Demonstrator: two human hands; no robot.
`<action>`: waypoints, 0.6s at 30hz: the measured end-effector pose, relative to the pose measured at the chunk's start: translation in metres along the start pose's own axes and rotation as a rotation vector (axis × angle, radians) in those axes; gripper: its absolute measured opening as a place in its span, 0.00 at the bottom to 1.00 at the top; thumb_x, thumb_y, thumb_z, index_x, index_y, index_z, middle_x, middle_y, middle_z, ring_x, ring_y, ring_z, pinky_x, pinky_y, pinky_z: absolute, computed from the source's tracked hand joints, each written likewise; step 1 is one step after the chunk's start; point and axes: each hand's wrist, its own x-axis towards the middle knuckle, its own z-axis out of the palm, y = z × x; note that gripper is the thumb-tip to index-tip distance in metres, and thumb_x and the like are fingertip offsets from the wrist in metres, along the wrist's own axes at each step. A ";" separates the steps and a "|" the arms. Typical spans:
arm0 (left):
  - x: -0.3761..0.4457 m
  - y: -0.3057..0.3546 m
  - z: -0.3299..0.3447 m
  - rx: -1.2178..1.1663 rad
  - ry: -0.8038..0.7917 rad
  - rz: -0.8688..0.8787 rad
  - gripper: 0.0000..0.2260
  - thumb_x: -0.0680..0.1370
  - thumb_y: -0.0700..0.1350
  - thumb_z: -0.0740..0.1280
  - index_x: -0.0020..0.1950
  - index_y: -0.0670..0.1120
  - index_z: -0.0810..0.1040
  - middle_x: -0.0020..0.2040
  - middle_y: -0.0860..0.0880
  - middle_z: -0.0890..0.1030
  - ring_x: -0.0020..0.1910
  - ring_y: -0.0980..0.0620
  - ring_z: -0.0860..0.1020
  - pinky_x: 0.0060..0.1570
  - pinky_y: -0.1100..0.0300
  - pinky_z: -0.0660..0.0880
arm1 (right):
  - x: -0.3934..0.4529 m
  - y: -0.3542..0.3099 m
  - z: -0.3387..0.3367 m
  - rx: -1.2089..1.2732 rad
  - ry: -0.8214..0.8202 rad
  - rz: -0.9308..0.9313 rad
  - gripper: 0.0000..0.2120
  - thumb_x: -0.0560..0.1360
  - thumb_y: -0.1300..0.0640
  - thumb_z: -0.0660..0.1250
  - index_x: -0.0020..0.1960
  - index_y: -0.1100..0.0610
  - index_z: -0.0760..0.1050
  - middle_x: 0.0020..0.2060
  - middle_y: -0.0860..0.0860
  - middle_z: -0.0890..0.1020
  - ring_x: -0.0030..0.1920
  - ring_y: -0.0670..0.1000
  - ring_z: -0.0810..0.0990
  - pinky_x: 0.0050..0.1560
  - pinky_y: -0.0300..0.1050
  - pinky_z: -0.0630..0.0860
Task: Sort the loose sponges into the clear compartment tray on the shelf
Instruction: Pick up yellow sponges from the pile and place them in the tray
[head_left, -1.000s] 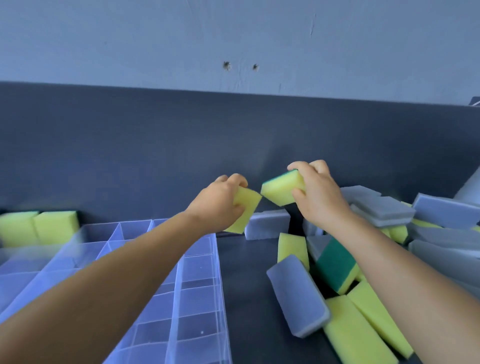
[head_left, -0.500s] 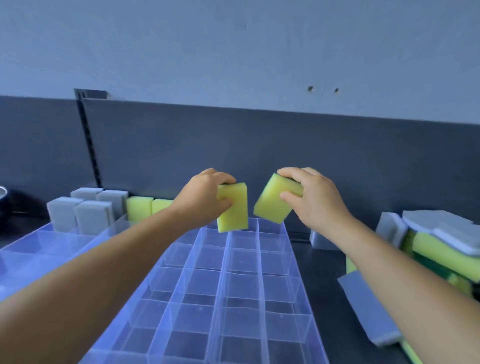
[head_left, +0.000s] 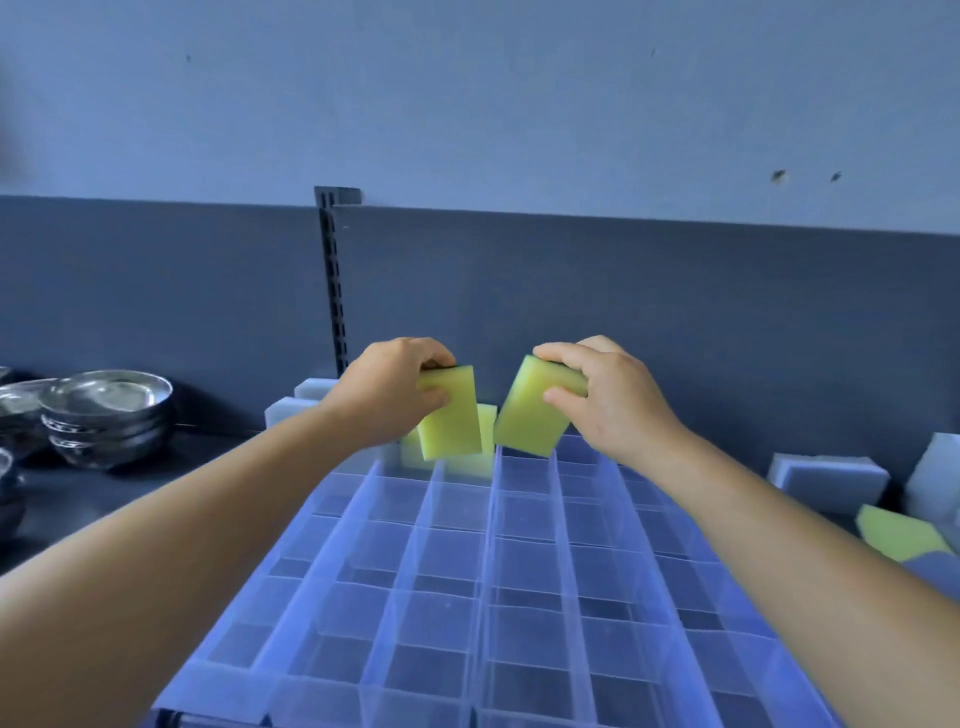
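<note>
Holding one yellow sponge apiece, both hands hang over the far end of the tray (head_left: 524, 587). The left hand (head_left: 389, 389) pinches the left sponge (head_left: 451, 415) by its top edge, thumb on the near face and fingers curled over the back, so the sponge hangs nearly upright. The right hand (head_left: 608, 400) grips the right sponge (head_left: 530, 415) the same way, thumb in front and fingers over the top, and this one tilts, its lower end swung toward the left sponge. The two sponges sit just beside each other, their lower corners close but apart.

Below them the tray is clear plastic cut into a grid of small compartments, and those nearest the camera show only the dark shelf (head_left: 208, 452) through their floors. At the tray's far edge, behind the left sponge, more yellow sponges (head_left: 485, 441) stand, partly hidden by it. Left of those, at the tray's far left corner, grey sponges (head_left: 296, 405) stand against the dark back panel (head_left: 675, 312).

Right of the tray lie loose sponges (head_left: 826, 475), grey and yellow, some leaning on each other. Left of the tray sits a stack of steel bowls (head_left: 109, 415). A slotted shelf upright (head_left: 335, 280) runs up the back panel beyond the left hand. No label or writing can be read on anything.
</note>
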 end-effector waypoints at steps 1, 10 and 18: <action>0.000 -0.007 -0.003 0.003 -0.009 -0.002 0.14 0.75 0.43 0.67 0.61 0.50 0.77 0.55 0.52 0.80 0.52 0.51 0.77 0.52 0.57 0.74 | 0.003 -0.005 0.006 -0.002 -0.004 0.003 0.20 0.76 0.58 0.65 0.67 0.48 0.73 0.59 0.49 0.72 0.53 0.48 0.71 0.50 0.36 0.63; 0.005 -0.047 -0.001 0.044 -0.124 -0.013 0.14 0.76 0.43 0.66 0.62 0.49 0.76 0.57 0.52 0.80 0.50 0.52 0.74 0.43 0.62 0.70 | 0.018 -0.024 0.054 0.002 -0.080 0.055 0.16 0.74 0.60 0.66 0.61 0.51 0.74 0.55 0.49 0.76 0.56 0.50 0.75 0.53 0.39 0.69; 0.020 -0.055 0.020 0.155 -0.181 0.048 0.13 0.75 0.43 0.66 0.60 0.50 0.75 0.58 0.51 0.77 0.53 0.47 0.76 0.51 0.54 0.75 | 0.028 -0.022 0.076 -0.105 -0.150 0.088 0.15 0.74 0.61 0.65 0.59 0.51 0.74 0.55 0.48 0.75 0.54 0.52 0.75 0.54 0.47 0.74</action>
